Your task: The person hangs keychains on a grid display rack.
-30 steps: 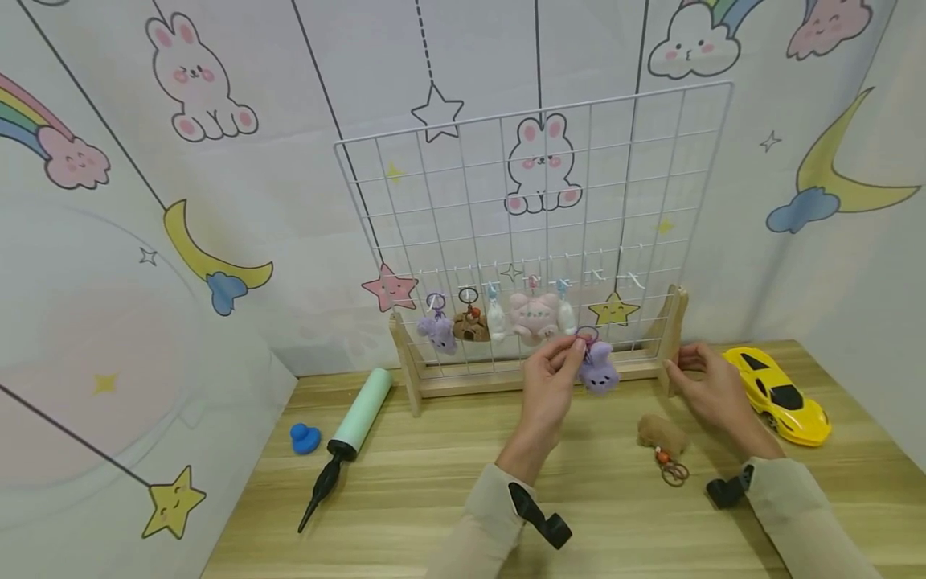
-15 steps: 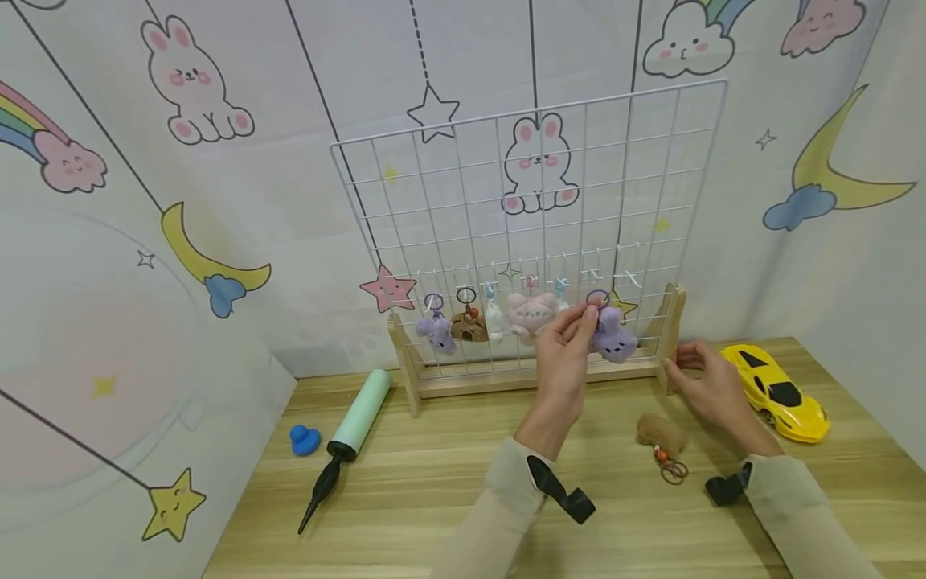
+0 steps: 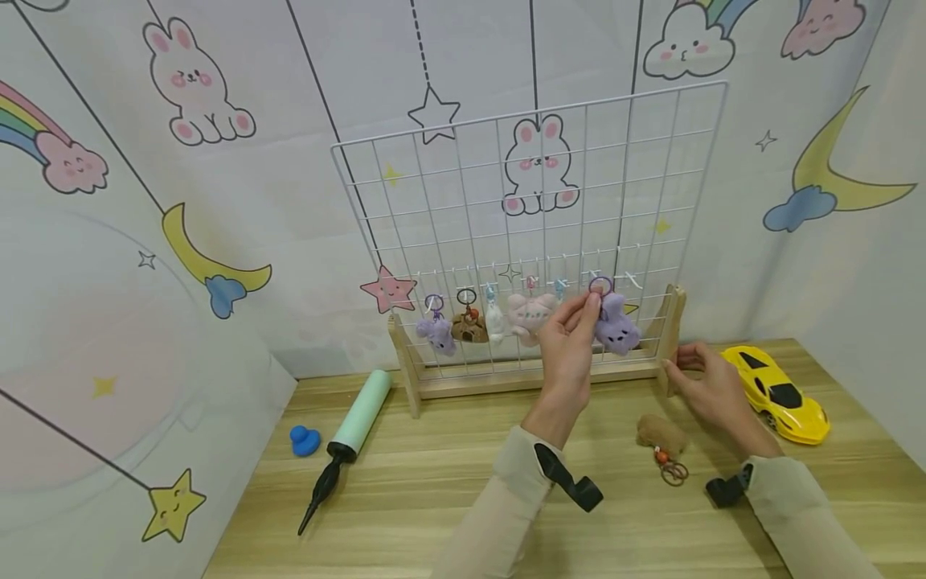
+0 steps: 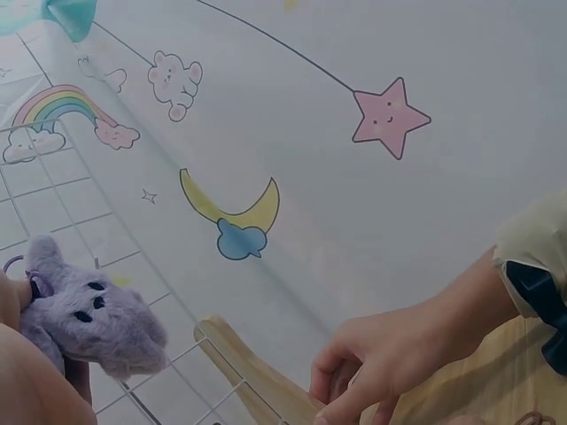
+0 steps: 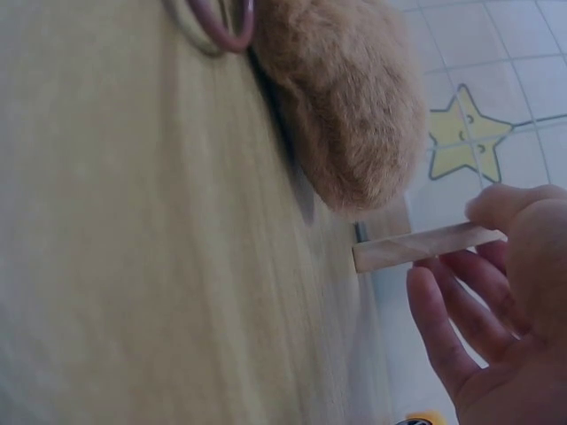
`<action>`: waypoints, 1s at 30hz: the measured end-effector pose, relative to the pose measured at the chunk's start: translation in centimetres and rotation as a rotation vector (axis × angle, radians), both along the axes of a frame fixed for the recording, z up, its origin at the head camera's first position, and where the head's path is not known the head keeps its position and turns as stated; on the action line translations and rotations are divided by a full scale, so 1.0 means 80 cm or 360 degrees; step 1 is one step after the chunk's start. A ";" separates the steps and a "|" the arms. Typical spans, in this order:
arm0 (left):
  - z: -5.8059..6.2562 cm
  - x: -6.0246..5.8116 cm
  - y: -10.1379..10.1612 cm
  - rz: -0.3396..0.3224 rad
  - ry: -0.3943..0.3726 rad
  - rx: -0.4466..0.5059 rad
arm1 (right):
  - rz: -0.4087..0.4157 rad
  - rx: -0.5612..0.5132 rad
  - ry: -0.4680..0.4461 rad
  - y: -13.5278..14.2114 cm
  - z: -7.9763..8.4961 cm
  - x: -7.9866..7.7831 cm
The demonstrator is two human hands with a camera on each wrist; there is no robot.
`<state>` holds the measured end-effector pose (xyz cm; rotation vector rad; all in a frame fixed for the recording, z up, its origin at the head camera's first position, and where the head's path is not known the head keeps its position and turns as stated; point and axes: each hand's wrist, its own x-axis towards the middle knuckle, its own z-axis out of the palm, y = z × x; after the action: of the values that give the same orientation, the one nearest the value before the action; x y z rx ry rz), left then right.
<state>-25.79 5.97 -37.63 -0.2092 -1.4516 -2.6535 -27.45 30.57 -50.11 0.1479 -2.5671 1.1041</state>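
Observation:
My left hand (image 3: 567, 346) pinches the top of a purple plush keychain (image 3: 618, 331) by its purple ring (image 3: 600, 287). The ring is level with the white hooks (image 3: 632, 280) on the wire grid rack (image 3: 637, 185); whether it touches one I cannot tell. In the left wrist view the purple plush (image 4: 97, 310) dangles before the grid, its dark-eyed face showing. My right hand (image 3: 712, 390) grips the right wooden upright of the stand, thumb on one side and fingers on the other, as the right wrist view shows at the wooden upright (image 5: 421, 247).
Several plush keychains (image 3: 533, 312) hang on hooks to the left. A brown plush keychain (image 3: 661, 434) lies on the table (image 3: 405, 515) before the stand. A yellow toy car (image 3: 780, 394) is at right; a green-and-black hand pump (image 3: 362, 414) and blue toy (image 3: 305, 440) are at left.
My left hand has lifted the purple plush keychain up and to the right, from near the stand's base bar to hook height. The right hand has stayed on the upright.

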 end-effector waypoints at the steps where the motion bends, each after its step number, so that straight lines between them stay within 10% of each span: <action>1: 0.001 0.000 0.001 0.0003 -0.0013 0.0011 | -0.0002 0.0002 0.0001 0.000 0.000 0.000; 19: -0.009 -0.004 0.000 -0.0088 -0.0167 -0.0017 | -0.0016 0.0005 -0.0009 0.000 -0.002 -0.001; 30: -0.055 0.006 -0.008 -0.0373 -0.0335 -0.0024 | -0.0014 -0.0008 -0.0014 -0.001 -0.002 -0.001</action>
<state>-25.32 5.34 -41.99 -0.1102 -1.5982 -2.9294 -27.53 30.48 -50.25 0.1303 -2.5700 1.1105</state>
